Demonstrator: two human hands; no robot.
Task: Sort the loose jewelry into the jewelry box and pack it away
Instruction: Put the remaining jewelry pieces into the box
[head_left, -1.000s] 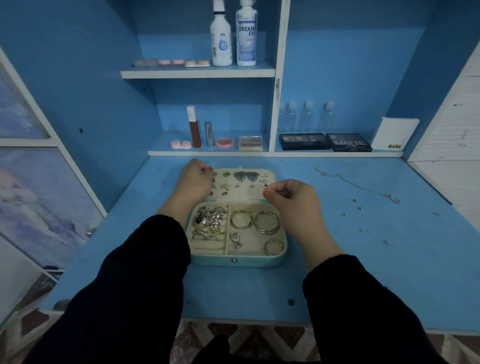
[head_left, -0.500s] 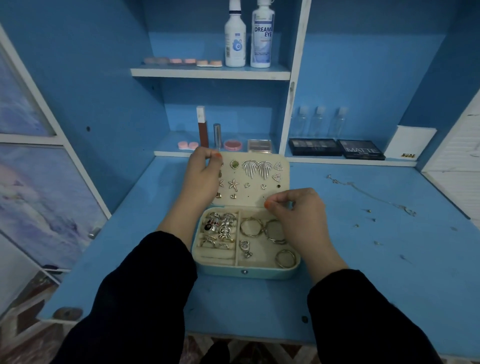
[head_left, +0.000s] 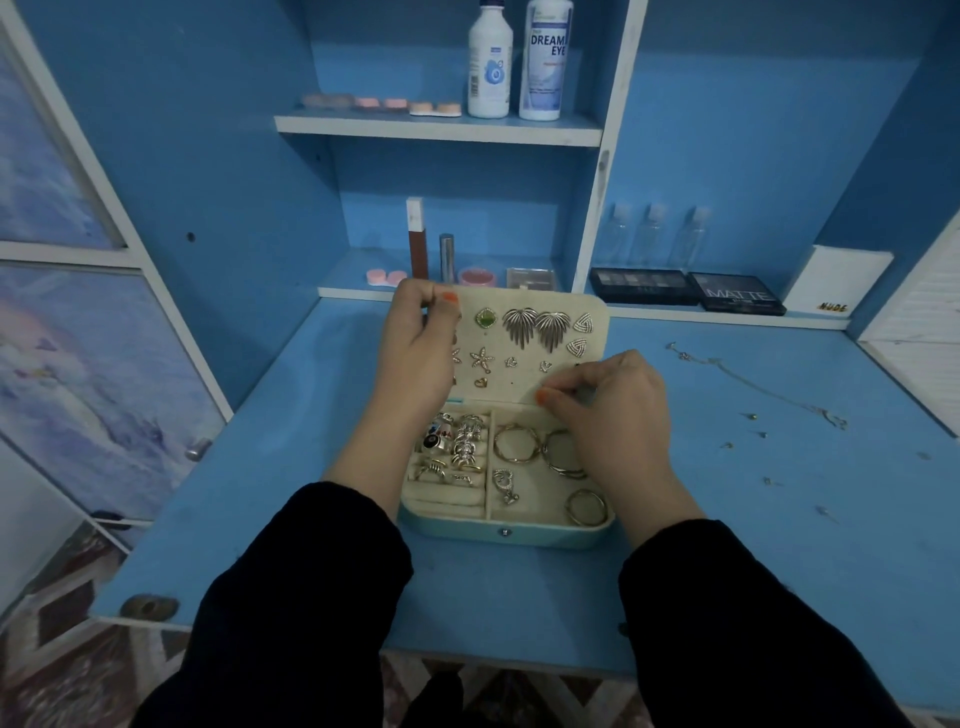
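fingers (head_left: 421, 299) of the left hand (head_left: 415, 358) are curled round the top left corner of the lid (head_left: 519, 384), gripping it, and the lid stands up leaning back a bit. over on the right hand (head_left: 618, 421) the fingers (head_left: 576, 387) and thumb are pinched together right against the lower right part of the lid's inner panel. honestly can't tell if something tiny is between them, it's too small to see. the jewelry box (head_left: 545, 535) is teal and sits open on the blue table (head_left: 779, 545), just in front of the person between both dark sleeves. the lid panel has earrings pinned on it: a big leaf-shaped pair (head_left: 535, 330), a green stud (head_left: 485, 318) and a starfish (head_left: 480, 359). down in the base, the rings (head_left: 460, 447) sit in the left compartment and the hoops (head_left: 514, 441) lie in the right one. off to the right, a thin chain (head_left: 753, 384) and a few small loose studs (head_left: 753, 423) lie on the table, well apart from the box.
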